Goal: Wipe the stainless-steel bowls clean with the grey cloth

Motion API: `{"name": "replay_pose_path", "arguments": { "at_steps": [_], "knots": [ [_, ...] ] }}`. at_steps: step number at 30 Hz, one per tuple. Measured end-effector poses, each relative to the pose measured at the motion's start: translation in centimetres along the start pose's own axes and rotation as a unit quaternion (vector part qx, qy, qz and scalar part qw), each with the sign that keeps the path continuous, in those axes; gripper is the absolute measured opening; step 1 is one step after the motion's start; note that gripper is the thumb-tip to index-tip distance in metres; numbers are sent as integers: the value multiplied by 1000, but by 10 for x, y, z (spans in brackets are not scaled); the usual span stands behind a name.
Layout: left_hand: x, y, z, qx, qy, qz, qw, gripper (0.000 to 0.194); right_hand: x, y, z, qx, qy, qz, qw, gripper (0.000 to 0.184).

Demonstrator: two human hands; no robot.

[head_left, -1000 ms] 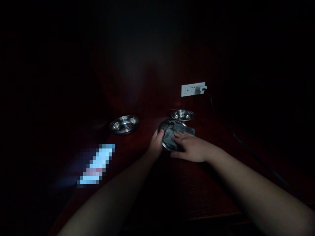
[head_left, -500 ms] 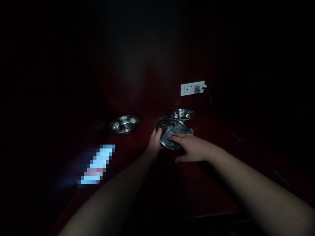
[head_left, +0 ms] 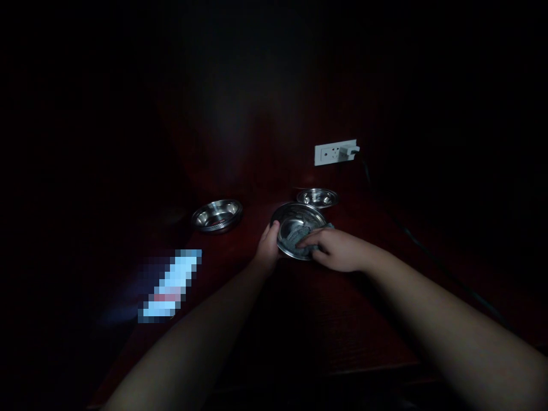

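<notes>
A shiny steel bowl [head_left: 295, 212] is tilted toward me above the dark red table. My left hand [head_left: 268, 246] grips its left rim, thumb over the edge and the other fingers mostly hidden behind. Inside the bowl, my right hand [head_left: 338, 248] presses a grey-green patterned cloth [head_left: 295, 235] against the lower right of the inner wall. Its fingers are bent over the cloth, and part of the fabric sticks out past the right rim.
Stacked steel bowls [head_left: 217, 217] stand on the table [head_left: 351, 337] at the left; another steel bowl [head_left: 317, 197] sits behind the held one. A pixelated bright panel [head_left: 171, 285] lies front left. A wall socket [head_left: 336, 152] holds a plug, and a dark cable [head_left: 428, 254] runs down the right.
My right hand has curled its fingers and drawn the cloth down and to the right, uncovering more of the bowl's inside. My left hand keeps its grip on the rim.
</notes>
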State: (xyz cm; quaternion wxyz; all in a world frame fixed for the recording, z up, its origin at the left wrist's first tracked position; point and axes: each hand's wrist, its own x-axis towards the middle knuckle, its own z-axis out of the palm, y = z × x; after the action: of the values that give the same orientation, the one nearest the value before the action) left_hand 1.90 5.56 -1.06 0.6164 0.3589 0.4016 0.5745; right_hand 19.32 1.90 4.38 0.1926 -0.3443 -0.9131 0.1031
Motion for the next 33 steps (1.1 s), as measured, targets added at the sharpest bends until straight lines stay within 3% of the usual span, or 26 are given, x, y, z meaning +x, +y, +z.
{"name": "replay_pose_path", "arguments": {
  "at_steps": [9, 15, 19, 23, 27, 33],
  "knots": [
    [-6, 4, 4, -15, -10, -20, 1000, 44, 4, -2, 5, 81, 91, 44, 992, 26],
    [-6, 5, 5, -4, -1, -10, 1000, 44, 2, -7, 4, 96, 7, 17, 995, 22],
    [-5, 5, 5, -3, 0, -17, 1000, 47, -1, -9, 3, 94, -38, -11, 995, 37],
    [-5, 4, 3, -14, -46, -16, 999, 48, -1, -11, 7, 105, -29, -14, 994, 44],
    [-8, 5, 0, -4, -120, -65, 991, 54, 1, -7, 13, 103, -8, -10, 995, 50],
    [-12, 6, -6, 33, -196, -61, 978, 52, 3, 1, 21, 9, 45, 34, 998, 57]
  ]
}}
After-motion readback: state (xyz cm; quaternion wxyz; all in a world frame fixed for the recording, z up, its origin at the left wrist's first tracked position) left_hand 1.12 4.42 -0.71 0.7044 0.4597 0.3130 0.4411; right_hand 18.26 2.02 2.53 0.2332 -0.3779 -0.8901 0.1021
